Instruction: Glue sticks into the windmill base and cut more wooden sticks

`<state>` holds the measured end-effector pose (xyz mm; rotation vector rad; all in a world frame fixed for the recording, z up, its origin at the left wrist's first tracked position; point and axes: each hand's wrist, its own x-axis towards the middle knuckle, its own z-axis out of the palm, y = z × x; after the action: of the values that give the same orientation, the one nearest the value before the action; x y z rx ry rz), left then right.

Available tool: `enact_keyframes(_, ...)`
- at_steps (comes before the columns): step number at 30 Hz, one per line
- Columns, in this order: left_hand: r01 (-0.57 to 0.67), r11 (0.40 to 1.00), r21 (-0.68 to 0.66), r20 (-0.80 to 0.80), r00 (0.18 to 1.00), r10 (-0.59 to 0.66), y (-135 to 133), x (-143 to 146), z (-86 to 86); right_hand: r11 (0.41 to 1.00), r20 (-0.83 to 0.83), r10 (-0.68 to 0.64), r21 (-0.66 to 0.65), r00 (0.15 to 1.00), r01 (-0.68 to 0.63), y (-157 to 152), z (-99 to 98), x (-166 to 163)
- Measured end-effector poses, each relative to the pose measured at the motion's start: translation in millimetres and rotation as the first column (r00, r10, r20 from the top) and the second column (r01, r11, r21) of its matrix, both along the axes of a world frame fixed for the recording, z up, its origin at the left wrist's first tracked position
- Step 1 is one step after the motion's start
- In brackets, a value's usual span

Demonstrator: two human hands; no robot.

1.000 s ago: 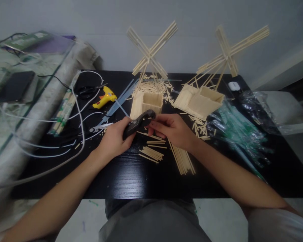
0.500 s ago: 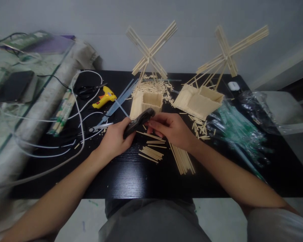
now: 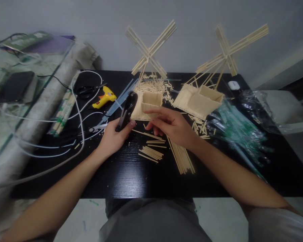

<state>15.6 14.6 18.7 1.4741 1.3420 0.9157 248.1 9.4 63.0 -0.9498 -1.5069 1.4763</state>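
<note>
My left hand (image 3: 115, 135) is wrapped round a black hand tool with a curved, looped end (image 3: 127, 109), held upright; its exact kind does not show. To its right hovers my right hand (image 3: 173, 127), the index finger stretched toward the left and the other fingers partly curled, with nothing visible in it. Behind the fingers stands a windmill model (image 3: 138, 106) built of thin wooden sticks. Below the hands lie short cut sticks (image 3: 151, 154), and a bundle of longer sticks (image 3: 180, 158) rests under my right wrist.
A second stick windmill (image 3: 204, 101) stands to the right, near crumpled plastic wrapping (image 3: 242, 131). On the left are a yellow glue gun (image 3: 104, 97), scissors (image 3: 97, 128), glue sticks (image 3: 123, 94), white cables (image 3: 82, 134) and packed sticks (image 3: 64, 111). Stick offcuts (image 3: 200, 127) lie scattered.
The black tool has tilted upright and moved left, away from my right hand. The right fingers, pinched at the tool's end before, are now apart from it and more extended.
</note>
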Motion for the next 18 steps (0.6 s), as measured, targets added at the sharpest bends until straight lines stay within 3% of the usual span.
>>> enact_keyframes(6,-0.015,1.0,-0.008,0.005,1.0,0.015,0.1,1.9,7.0,0.997,-0.045,-0.075,-0.02,0.996,0.074,4.2,5.6,5.4)
enact_keyframes(11,0.084,0.995,-0.047,0.012,0.996,-0.083,-2.0,3.2,16.7,0.973,-0.109,-0.217,-0.107,0.97,0.205,8.6,1.8,6.1)
enact_keyframes(15,0.13,0.989,-0.075,0.247,0.963,-0.108,-2.6,1.8,22.3,0.943,-0.109,-0.326,-0.112,0.939,0.314,15.8,-5.3,9.5)
enact_keyframes(18,0.019,1.0,-0.017,0.448,0.894,-0.01,-0.2,-0.4,26.1,0.939,-0.058,-0.335,-0.097,0.94,0.329,20.3,-9.6,12.8)
